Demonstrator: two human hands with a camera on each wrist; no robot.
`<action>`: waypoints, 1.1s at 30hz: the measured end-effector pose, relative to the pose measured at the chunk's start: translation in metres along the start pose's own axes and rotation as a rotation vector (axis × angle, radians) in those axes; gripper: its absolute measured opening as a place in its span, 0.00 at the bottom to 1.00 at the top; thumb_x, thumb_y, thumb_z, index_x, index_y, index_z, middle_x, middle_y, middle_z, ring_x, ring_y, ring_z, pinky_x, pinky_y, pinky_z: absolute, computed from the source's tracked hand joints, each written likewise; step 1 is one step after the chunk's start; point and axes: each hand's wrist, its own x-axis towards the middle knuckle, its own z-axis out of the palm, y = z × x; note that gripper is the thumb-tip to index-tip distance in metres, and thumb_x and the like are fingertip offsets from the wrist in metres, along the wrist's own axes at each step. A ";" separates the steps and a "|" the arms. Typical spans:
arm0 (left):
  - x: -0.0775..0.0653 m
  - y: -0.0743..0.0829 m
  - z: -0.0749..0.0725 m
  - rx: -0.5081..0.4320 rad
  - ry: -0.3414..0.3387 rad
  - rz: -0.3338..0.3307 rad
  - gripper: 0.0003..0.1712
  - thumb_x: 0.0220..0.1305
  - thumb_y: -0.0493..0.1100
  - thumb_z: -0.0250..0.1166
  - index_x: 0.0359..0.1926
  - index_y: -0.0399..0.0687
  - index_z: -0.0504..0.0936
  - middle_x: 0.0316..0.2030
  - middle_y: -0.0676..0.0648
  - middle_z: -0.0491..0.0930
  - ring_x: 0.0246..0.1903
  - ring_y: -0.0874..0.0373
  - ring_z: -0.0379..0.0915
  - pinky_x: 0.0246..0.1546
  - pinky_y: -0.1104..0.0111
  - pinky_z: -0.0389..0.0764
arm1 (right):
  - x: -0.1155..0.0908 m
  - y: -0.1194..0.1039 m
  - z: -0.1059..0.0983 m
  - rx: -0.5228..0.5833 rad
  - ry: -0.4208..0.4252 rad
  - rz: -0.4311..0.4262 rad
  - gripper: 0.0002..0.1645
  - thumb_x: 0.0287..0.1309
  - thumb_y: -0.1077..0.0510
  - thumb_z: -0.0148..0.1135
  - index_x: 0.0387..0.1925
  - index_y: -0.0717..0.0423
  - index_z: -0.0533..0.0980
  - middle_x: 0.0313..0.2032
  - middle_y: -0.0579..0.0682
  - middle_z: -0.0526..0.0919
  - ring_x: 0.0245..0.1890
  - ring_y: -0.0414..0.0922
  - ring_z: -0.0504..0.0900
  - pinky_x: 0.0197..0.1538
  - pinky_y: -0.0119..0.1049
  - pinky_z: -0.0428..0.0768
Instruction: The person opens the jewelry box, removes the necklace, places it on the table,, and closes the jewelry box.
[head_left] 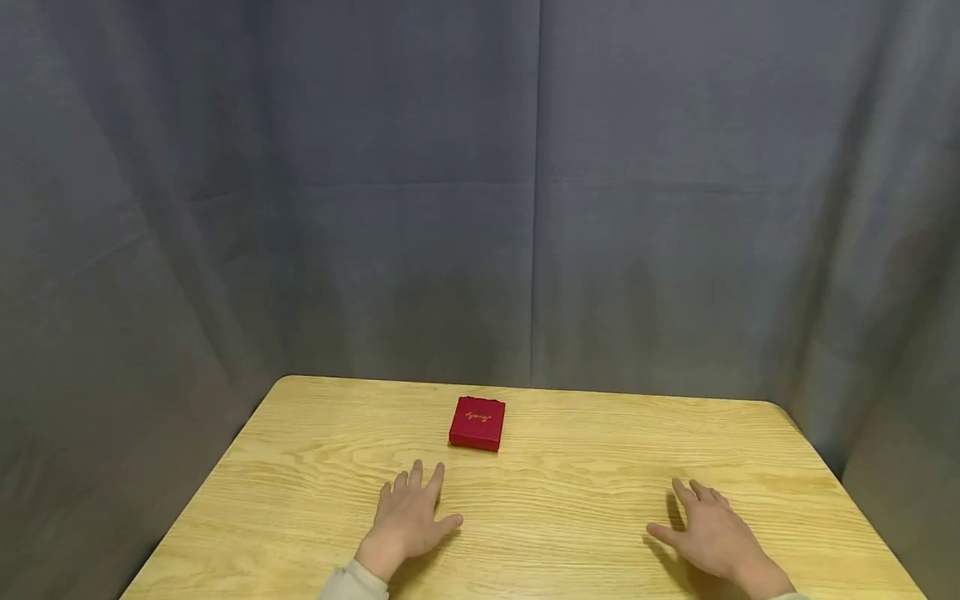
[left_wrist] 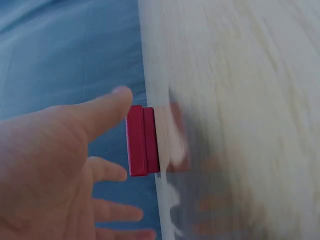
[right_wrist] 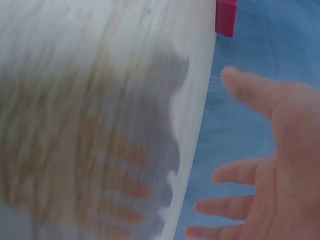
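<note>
Left hand [head_left: 408, 518]: one, fingers extended and spread apart, thumb out to the side; nothing in its grasp. Positioned on the near side of the red box, a little to its left, close but apart from it; palm raised over the surface.
Right hand [head_left: 712, 533]: one, fingers extended, thumb held away; nothing in its grasp. Positioned well to the right of the red box and nearer the person.
Sleeve [head_left: 354, 583]: pale, at the left wrist.
Red box [head_left: 477, 423]: one, squarish and low, lying flat; gold lettering [head_left: 477, 417] on top.
Counter [head_left: 577, 475]: light wood grain, beneath the red box; its far edge just behind the box.
Curtain [head_left: 420, 208]: grey-blue cloth, hanging behind the red box, with folds.
</note>
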 end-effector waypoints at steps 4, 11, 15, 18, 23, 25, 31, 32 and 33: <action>0.002 0.000 -0.003 0.015 0.016 0.060 0.39 0.62 0.60 0.59 0.64 0.37 0.67 0.57 0.31 0.68 0.53 0.34 0.67 0.50 0.40 0.66 | 0.002 -0.003 -0.002 0.020 0.002 -0.004 0.50 0.56 0.32 0.58 0.59 0.74 0.67 0.56 0.74 0.68 0.53 0.73 0.67 0.46 0.65 0.71; 0.002 -0.004 -0.010 -0.040 -0.044 0.107 0.31 0.65 0.56 0.58 0.59 0.37 0.73 0.54 0.35 0.72 0.53 0.38 0.68 0.51 0.43 0.68 | 0.006 -0.010 -0.002 0.027 0.023 -0.042 0.36 0.56 0.43 0.64 0.54 0.70 0.73 0.50 0.68 0.75 0.48 0.66 0.75 0.45 0.59 0.74; 0.002 -0.006 -0.012 -0.065 -0.080 0.104 0.29 0.65 0.55 0.58 0.57 0.37 0.75 0.53 0.37 0.74 0.53 0.39 0.69 0.52 0.43 0.67 | 0.009 -0.016 -0.001 0.036 0.020 -0.059 0.33 0.56 0.46 0.65 0.53 0.68 0.74 0.49 0.67 0.77 0.47 0.64 0.76 0.44 0.58 0.75; 0.003 -0.007 -0.013 -0.068 -0.090 0.110 0.29 0.65 0.55 0.58 0.57 0.36 0.75 0.52 0.37 0.74 0.53 0.40 0.70 0.52 0.45 0.68 | 0.011 -0.019 0.000 0.038 0.022 -0.071 0.32 0.55 0.48 0.66 0.52 0.68 0.74 0.48 0.66 0.77 0.46 0.63 0.77 0.44 0.58 0.75; 0.007 -0.007 -0.014 -0.076 -0.086 0.126 0.28 0.65 0.54 0.59 0.55 0.35 0.76 0.50 0.37 0.76 0.50 0.42 0.72 0.49 0.50 0.72 | 0.013 -0.029 0.002 0.050 0.032 -0.097 0.30 0.55 0.50 0.66 0.52 0.68 0.74 0.48 0.65 0.78 0.47 0.62 0.77 0.45 0.57 0.75; 0.008 -0.008 -0.015 -0.073 -0.087 0.126 0.27 0.65 0.54 0.59 0.53 0.36 0.77 0.47 0.39 0.77 0.47 0.44 0.74 0.46 0.52 0.74 | 0.015 -0.034 0.003 0.059 0.034 -0.106 0.30 0.55 0.51 0.66 0.52 0.69 0.74 0.48 0.65 0.78 0.47 0.62 0.77 0.45 0.57 0.76; 0.010 -0.010 -0.018 -0.090 -0.110 0.085 0.29 0.65 0.53 0.59 0.56 0.33 0.75 0.52 0.36 0.75 0.54 0.41 0.70 0.53 0.51 0.70 | 0.023 -0.050 0.006 0.073 0.046 -0.139 0.29 0.55 0.52 0.66 0.52 0.69 0.74 0.48 0.64 0.78 0.46 0.61 0.78 0.46 0.56 0.76; 0.010 -0.010 -0.018 -0.097 -0.116 0.076 0.30 0.65 0.53 0.59 0.56 0.32 0.74 0.54 0.35 0.74 0.55 0.41 0.69 0.55 0.50 0.69 | 0.024 -0.053 0.006 0.074 0.046 -0.145 0.29 0.55 0.52 0.66 0.52 0.68 0.74 0.48 0.64 0.78 0.46 0.61 0.78 0.46 0.56 0.76; 0.011 -0.011 -0.017 -0.107 -0.119 0.069 0.30 0.65 0.53 0.59 0.57 0.32 0.74 0.54 0.34 0.73 0.56 0.40 0.68 0.56 0.50 0.68 | 0.026 -0.056 0.006 0.075 0.043 -0.150 0.29 0.55 0.52 0.66 0.52 0.69 0.74 0.48 0.65 0.78 0.47 0.61 0.78 0.47 0.56 0.75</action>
